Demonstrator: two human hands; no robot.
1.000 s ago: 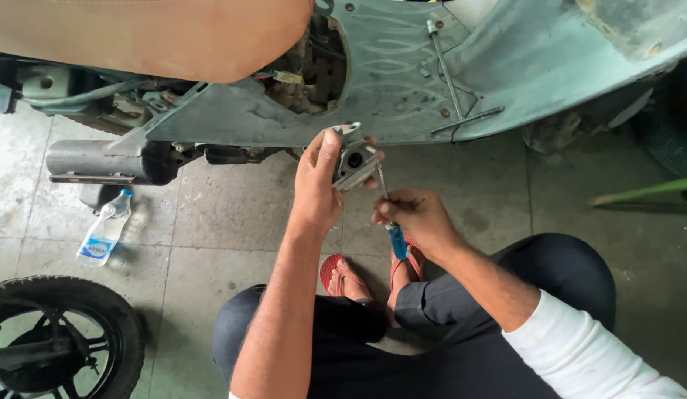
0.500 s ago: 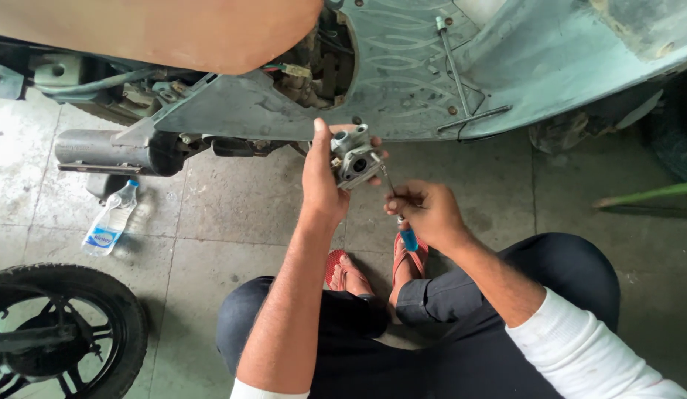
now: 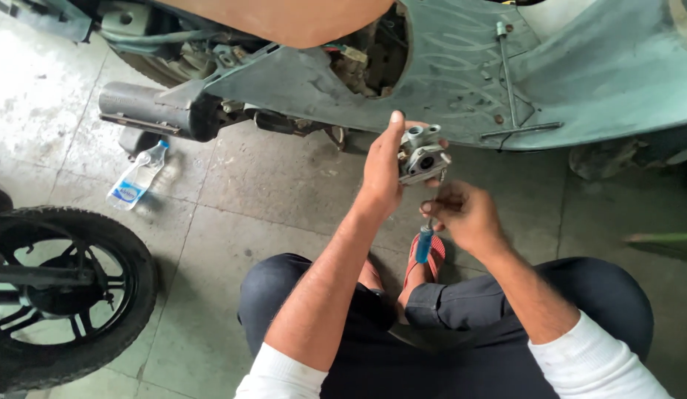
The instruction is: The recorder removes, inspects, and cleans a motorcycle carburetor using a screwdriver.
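Your left hand grips a small grey metal carburettor, fingers wrapped round it, holding it up near the centre, just below the scooter body. Your right hand, at 4 o'clock from the part, is closed around a blue-handled screwdriver, its shaft reaching up to the part. A plastic bottle lies at 9 o'clock, a tyre at 8.

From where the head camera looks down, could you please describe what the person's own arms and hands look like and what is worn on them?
Both forearms are bare. White sleeves are pushed up to about the elbows, bunched at the bottom edge of the picture. The left hand and the right hand wear no gloves. No watch, ring or bracelet can be seen on either. Below the arms, dark trousers cover the bent legs.
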